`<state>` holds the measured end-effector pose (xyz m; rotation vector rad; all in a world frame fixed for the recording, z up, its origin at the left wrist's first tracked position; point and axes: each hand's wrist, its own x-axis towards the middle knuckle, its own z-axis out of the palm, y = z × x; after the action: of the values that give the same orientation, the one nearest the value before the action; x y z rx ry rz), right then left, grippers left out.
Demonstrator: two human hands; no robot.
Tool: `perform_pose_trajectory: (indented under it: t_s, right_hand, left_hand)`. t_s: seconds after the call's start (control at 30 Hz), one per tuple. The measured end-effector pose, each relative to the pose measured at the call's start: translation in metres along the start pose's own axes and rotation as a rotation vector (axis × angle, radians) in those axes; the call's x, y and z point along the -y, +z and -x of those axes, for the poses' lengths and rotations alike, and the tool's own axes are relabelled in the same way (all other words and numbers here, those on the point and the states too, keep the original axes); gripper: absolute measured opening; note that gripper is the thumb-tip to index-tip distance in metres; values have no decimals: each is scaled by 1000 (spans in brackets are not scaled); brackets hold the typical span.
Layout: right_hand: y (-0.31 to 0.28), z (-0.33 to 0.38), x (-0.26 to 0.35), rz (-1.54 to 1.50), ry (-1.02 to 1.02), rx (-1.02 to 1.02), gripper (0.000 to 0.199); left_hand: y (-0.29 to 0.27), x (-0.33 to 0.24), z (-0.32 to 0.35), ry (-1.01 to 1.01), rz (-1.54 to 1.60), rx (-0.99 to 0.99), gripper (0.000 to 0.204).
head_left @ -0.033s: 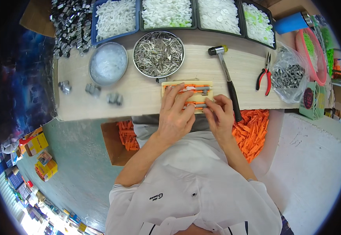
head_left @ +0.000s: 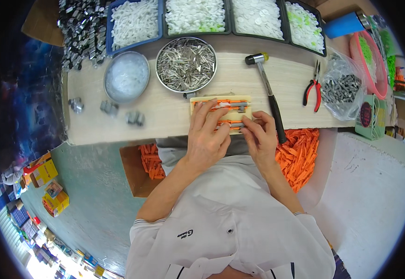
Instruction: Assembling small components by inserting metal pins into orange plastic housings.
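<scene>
At the upper left of the frame a heap of small metal parts (head_left: 82,29) lies at the bench's far corner, and below it 3 loose metal clips (head_left: 109,108) rest on the pale wooden bench (head_left: 165,118). Right of them stand a round bowl of clear plastic bits (head_left: 127,76) and a round pan of thin metal pins (head_left: 186,64), with 4 trays of white plastic pieces (head_left: 195,15) along the top edge. In the centre, a cream jig block (head_left: 221,111) carrying orange strips sits at the bench's near edge. The left hand (head_left: 208,135) lies flat on the block, fingers spread over the orange strips. The right hand (head_left: 258,137), touching it, pinches a small metal piece against the block's lower right corner. Just right of that hand lies a hammer (head_left: 268,90), then red-handled pliers (head_left: 313,88) and a clear bag of dark metal parts (head_left: 344,90). Orange plastic strips (head_left: 300,158) pile below the bench's edge at centre right.
</scene>
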<state>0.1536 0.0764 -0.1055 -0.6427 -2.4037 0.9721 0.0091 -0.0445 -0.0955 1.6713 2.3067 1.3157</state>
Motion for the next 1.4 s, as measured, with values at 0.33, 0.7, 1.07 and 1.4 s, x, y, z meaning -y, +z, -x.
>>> perform_pose_trajectory:
  t_s: [0.33,0.7,1.07,1.4]
  right_hand:
    - [-91,110,-144,561,567,-388,43]
    - [-81,195,-241,599,860,-19,62]
    - [-152,136,-124,266,849,-318,28]
    - [-121,23,38,-791,518,-101,38]
  left_hand:
    - [-1,3,4,22,24,-3,21]
    - [-6,-37,11,49,298,-70,30]
    - [53,-75,1,54,702,550,35]
    - [18,-80,-36,-298,648,648,34]
